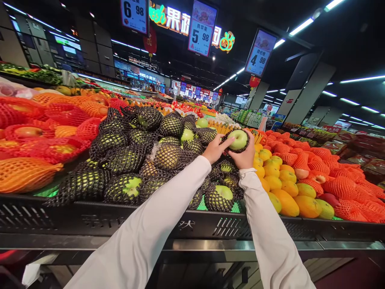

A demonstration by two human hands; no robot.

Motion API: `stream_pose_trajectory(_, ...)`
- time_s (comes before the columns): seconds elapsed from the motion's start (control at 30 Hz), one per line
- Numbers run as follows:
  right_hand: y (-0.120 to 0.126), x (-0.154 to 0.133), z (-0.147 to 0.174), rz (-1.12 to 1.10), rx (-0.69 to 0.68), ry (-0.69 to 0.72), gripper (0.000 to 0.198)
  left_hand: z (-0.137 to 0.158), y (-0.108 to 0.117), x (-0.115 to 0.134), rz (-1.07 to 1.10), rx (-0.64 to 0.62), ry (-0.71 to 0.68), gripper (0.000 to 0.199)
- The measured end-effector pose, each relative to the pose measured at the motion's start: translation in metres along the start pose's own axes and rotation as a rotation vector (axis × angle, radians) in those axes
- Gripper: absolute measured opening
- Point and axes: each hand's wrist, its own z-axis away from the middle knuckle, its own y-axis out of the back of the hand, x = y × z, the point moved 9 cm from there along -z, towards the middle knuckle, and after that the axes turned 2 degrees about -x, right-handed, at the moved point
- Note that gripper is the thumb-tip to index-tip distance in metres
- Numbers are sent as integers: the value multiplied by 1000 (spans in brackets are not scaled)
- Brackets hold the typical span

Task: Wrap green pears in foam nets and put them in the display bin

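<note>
Here a long black produce stand [99, 218] runs across the view in a supermarket, its perforated front rim nearest the camera and a steel ledge just below it. Price signs [201, 28] hang from a dark ceiling lit by strip lights, and further fruit displays stretch away behind.

Toward the stand's left end lie fruits in red and orange net sleeves [45, 148]. The middle holds a heap of green apples in black foam nets [126, 160], piled up to the front rim. Toward the right end sit bare oranges [285, 188], then more fruit in orange netting [345, 188] reaching the right edge.

Both white-sleeved arms reach over the front rim above the apple heap. The right hand [245, 154] cups a green apple [238, 139] from below and behind, fingers curled around its black net. The left hand [214, 149] touches the same apple's left side, fingertips pinching the net's edge. The apple is lifted clear of the heap, over the line where apples meet oranges.

Fruit fills the stand edge to edge; open room lies only above the piles.
</note>
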Motion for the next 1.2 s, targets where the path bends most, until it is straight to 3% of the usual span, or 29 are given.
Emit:
stream_pose_trajectory(0.13, -15, -5, 0, -27, -144, 81, 81, 3, -3, 3, -182, -22, -26, 81)
stream_pose_trajectory(0.27, -26, -10, 2, -14, -261, 129, 87, 4, 5, 4, -253, 44, -24, 76)
stream_pose_trajectory(0.37, -26, -8, 2, 24, -270, 110, 91, 3, 12, 8, -239, 115, -41, 73)
stream_pose_trajectory(0.63, -23, 19, 5, 61, -230, -73, 103, 9, 48, 14, -93, 477, -138, 81)
stream_pose_trajectory(0.8, -19, 43, 5, 57, -179, -189, 101, 22, 60, 45, -274, 626, -271, 77)
stream_pose_trajectory(0.9, -18, 56, 7, 62, -147, -252, 101, 13, 73, 69, -452, 617, -312, 78)
stream_pose_trajectory(1.03, -18, 70, 9, 38, -129, -337, 105, -15, 112, 93, -840, 494, -291, 79)
stream_pose_trajectory(1.2, -15, 73, 6, 48, -127, -389, 104, -27, 209, 89, -1237, 572, -71, 79)
